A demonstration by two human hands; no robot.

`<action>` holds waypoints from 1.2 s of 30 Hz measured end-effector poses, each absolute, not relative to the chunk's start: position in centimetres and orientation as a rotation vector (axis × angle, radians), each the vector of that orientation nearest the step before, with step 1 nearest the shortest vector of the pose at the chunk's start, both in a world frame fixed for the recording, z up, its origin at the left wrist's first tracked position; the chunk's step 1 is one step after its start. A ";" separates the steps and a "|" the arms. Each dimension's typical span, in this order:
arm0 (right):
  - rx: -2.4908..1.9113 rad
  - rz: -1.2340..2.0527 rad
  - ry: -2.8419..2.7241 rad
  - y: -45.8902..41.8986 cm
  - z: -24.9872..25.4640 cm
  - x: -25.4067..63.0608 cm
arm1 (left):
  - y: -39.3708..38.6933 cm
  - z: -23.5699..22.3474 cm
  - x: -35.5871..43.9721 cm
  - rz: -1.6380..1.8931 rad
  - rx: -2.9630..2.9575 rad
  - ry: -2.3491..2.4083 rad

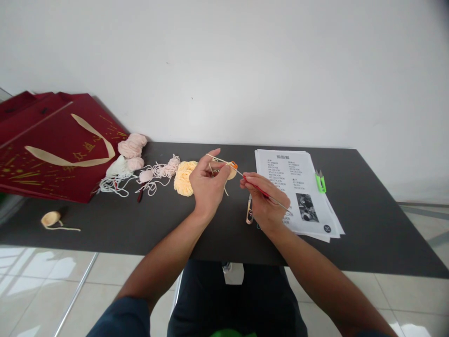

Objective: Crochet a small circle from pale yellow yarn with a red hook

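My left hand [207, 183] is raised over the dark table [115, 224], fingers closed on a small tan crochet piece [232, 172] with an orange bit, yarn strung over the index finger. My right hand [264, 201] pinches a red-handled crochet hook [261, 189] whose tip points left into the piece. A ball of pale yellow yarn [184, 178] lies just left of my left hand.
Pink and white yarn bundles [131, 157] lie at the back left beside red paper bags [52, 150]. Printed sheets [298, 192] with green snips [320, 181] sit on the right. A small tool [249, 213] lies under my right hand. A tan crochet piece [51, 219] rests at the left edge.
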State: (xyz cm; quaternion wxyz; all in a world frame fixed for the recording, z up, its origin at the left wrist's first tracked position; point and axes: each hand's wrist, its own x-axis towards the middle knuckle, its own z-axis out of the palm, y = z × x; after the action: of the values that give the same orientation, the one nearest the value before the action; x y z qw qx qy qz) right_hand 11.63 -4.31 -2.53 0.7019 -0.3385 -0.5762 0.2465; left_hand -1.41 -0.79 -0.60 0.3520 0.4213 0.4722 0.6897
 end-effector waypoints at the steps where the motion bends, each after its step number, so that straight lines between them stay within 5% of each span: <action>1: -0.759 0.543 -1.287 -4.3 -2.7 11.6 | -0.8 -0.6 -1.4 1.787 1.078 1.229; 16: -0.792 0.468 -1.454 -3.6 -4.0 12.2 | -0.5 -0.3 -1.1 1.668 0.744 1.028; 30: -0.666 1.115 -0.951 -1.3 -2.5 12.9 | 0.0 0.4 -2.3 1.391 0.727 0.844; 36: -0.662 1.001 -1.161 -0.8 -1.7 14.8 | 0.3 0.3 -3.0 1.258 0.921 0.976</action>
State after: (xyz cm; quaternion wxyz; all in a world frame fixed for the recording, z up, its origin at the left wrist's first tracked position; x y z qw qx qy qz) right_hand 14.83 -0.84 -1.73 0.6713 -0.2937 -0.5153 0.4445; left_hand -3.04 0.33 0.26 0.6059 0.3982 0.4222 0.5441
